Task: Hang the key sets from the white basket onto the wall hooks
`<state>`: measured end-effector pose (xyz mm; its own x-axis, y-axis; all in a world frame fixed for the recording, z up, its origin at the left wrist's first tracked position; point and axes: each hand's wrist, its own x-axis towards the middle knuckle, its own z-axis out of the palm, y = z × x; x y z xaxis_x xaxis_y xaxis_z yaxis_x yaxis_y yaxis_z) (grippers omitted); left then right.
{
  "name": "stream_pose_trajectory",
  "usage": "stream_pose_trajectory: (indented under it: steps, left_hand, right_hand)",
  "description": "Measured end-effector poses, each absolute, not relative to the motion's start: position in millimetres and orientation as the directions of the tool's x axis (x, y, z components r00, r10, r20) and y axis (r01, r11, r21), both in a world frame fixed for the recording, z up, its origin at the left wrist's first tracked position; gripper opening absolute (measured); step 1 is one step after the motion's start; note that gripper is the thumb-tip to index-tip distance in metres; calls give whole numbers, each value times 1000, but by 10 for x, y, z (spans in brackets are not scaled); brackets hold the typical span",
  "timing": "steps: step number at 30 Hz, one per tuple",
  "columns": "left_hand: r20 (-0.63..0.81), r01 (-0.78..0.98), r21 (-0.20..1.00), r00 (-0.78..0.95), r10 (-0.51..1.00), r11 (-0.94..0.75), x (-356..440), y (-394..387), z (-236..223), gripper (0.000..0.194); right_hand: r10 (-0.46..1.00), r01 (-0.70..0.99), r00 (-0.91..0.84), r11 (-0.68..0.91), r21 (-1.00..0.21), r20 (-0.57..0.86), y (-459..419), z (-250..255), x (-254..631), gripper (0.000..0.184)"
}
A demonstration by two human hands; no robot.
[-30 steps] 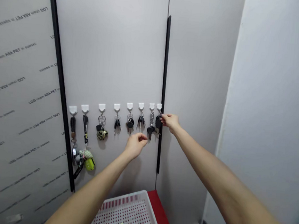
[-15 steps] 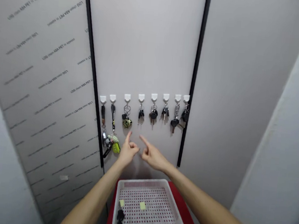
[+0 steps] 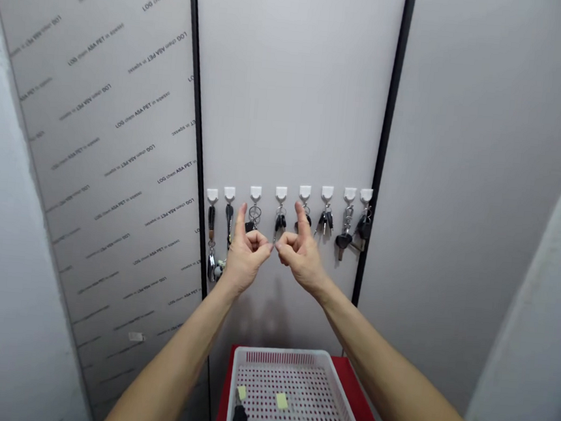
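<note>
My left hand (image 3: pixel 246 253) and my right hand (image 3: pixel 302 255) are raised close together before the row of hanging keys. Each has its index finger stretched up and its other fingers curled, and I see nothing held in either. Between the hands hangs a small bunch of keys (image 3: pixel 280 223) on a white hook (image 3: pixel 281 193). My left hand partly covers a key ring (image 3: pixel 254 215) and the lower part of a black strap (image 3: pixel 229 218). My right index finger overlaps another key bunch. To its right hang black-headed keys (image 3: pixel 326 222) and a key on a chain (image 3: pixel 343 241).
Below the hands a white perforated basket (image 3: pixel 349 410) sits on a red surface (image 3: pixel 365 418). Inside are black keys (image 3: pixel 239 416) and yellow paper notes (image 3: pixel 282 401). Long black handles (image 3: pixel 394 83) run down the cabinet doors. A leather-strap keychain (image 3: pixel 211 221) hangs far left.
My right hand has left the rightmost keys and come to the middle beside my left hand. Both index fingers have stretched out, and the hands have risen. The view has swung right, then left.
</note>
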<state>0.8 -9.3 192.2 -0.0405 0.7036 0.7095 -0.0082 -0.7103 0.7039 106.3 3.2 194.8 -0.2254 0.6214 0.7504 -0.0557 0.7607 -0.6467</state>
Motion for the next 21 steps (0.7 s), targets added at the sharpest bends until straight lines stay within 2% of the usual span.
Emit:
stream_pose_trajectory:
  steps: [4, 7, 10, 12, 14, 16, 19, 21]
  left_hand:
    - [704, 48, 710, -60, 707, -703, -48, -65, 1895, 76]
    - [697, 230, 717, -252, 671, -658, -238, 73, 1797, 69]
    - [627, 440, 779, -564, 538, -446, -481, 293, 1683, 64]
    - [564, 504, 821, -646, 514, -267, -577, 432, 1633, 66]
    - [519, 548, 825, -640, 566, -137, -593, 532, 1610, 66]
    - [478, 579, 813, -603, 639, -61, -568, 588, 1609, 56]
    - [473, 605, 791, -512, 717, -90, -587, 613, 1648, 22]
    - [516, 595, 784, -461, 722, -179, -671, 611, 1721, 17]
  right_hand:
    - [638, -50, -241, 744, -666, 731, 62, 1917, 1027, 71]
    - [700, 62, -198, 707, -704, 686, 222, 1826, 967, 63]
    - [750, 263, -47, 647, -716, 660, 460, 1770, 861, 52]
    - [755, 372, -13, 612, -698, 655, 598, 1776, 750, 50]
    - [755, 472, -28, 588, -657, 655, 695, 1799, 620, 49]
    - [756, 569, -28, 550, -612, 654, 755, 1815, 508, 43]
    - [779, 615, -8, 499, -611, 628, 803, 1842, 455, 27]
    - [781, 579, -11, 514, -634, 624, 822, 1904, 501, 23]
